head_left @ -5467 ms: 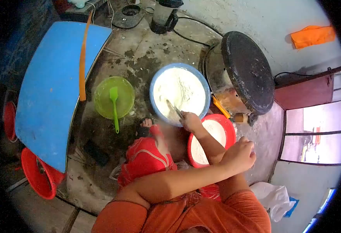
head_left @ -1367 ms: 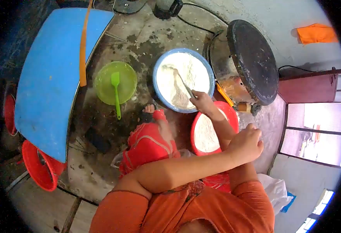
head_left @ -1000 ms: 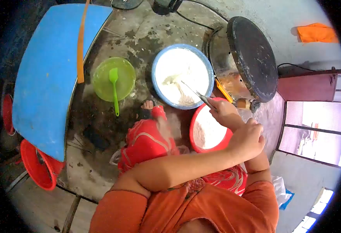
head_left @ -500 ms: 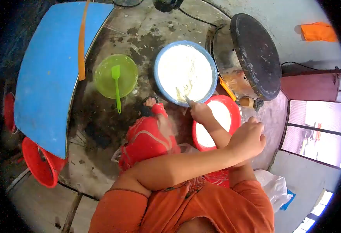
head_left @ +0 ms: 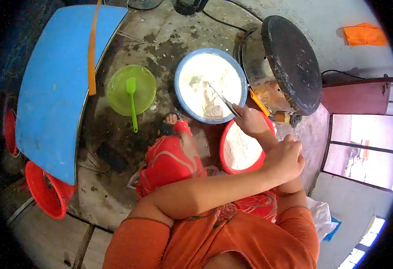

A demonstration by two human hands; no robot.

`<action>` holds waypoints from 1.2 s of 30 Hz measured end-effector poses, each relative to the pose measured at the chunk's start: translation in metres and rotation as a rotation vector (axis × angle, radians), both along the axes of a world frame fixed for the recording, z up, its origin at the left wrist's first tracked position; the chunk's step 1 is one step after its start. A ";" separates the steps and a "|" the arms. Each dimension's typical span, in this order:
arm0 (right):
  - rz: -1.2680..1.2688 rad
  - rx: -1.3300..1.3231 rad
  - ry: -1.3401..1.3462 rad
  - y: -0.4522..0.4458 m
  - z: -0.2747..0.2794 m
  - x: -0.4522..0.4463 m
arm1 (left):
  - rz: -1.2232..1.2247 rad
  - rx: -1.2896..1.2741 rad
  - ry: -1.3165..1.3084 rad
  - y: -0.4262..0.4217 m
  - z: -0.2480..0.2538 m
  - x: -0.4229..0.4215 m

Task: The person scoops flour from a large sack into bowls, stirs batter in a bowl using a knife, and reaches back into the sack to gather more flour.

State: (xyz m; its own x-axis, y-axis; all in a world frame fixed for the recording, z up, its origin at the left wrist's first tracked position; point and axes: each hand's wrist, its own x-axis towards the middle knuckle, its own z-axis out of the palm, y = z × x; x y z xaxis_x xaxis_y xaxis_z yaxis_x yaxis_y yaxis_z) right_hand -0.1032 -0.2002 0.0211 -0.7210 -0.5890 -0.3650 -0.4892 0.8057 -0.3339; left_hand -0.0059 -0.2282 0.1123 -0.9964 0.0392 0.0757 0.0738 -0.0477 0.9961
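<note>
My right hand [head_left: 249,121] is closed round the handle end of a long, thin metal utensil [head_left: 223,101] that looks like a knife. Its far end lies over the pale, flour-like contents [head_left: 196,96] of a blue basin [head_left: 177,89], where a lumpy patch shows near the lower rim. Under my right forearm stands a red basin [head_left: 223,157] with more whitish powder. Crossing over that arm, my left hand [head_left: 288,154] is a closed fist against the right forearm, with nothing visible in it.
Left of the blue basin is a green bowl [head_left: 115,105] with a green spatula [head_left: 133,101] across it. A blue board [head_left: 53,89] and a red bucket [head_left: 46,197] are farther left. A round black griddle [head_left: 292,65] stands at right, near a plastic bag [head_left: 319,219].
My right hand has shifted a little to the right, and more of the utensil shows above the powder. My left fist stays almost where it was.
</note>
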 end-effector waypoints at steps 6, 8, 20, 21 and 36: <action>0.153 0.272 0.030 -0.014 -0.033 0.016 | 0.017 0.000 0.010 0.002 -0.007 0.000; 0.159 0.184 0.025 -0.018 -0.085 0.014 | 0.031 0.003 -0.006 0.001 -0.006 -0.001; -0.079 -0.126 -0.043 -0.003 -0.040 -0.012 | -0.025 0.002 -0.018 0.002 -0.003 0.001; -0.004 -0.021 0.002 -0.003 -0.023 -0.009 | -0.025 0.003 -0.017 0.001 -0.001 0.001; -0.466 -0.257 -0.385 -0.030 -0.068 -0.002 | -0.008 -0.009 -0.012 0.008 -0.009 0.000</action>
